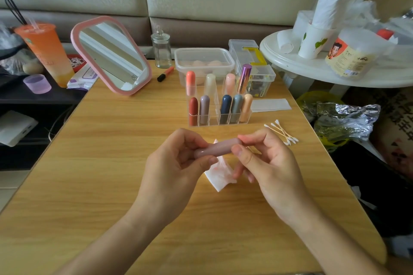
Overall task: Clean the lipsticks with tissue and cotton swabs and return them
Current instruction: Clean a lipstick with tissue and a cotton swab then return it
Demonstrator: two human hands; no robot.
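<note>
Lipstick (218, 149) gripped at both ends

A glossy mauve-pink tube with rounded ends, held level. The left hand (176, 167) curls its fingers round the left end; the right hand (263, 163) pinches the right end. A pink-stained tissue (220, 176) lies just beneath them.

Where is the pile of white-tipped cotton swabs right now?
Head view: the white-tipped cotton swabs lie loose on the wooden table, right of centre, in front and right of the clear acrylic lipstick rack, just beyond the right hand.
</note>
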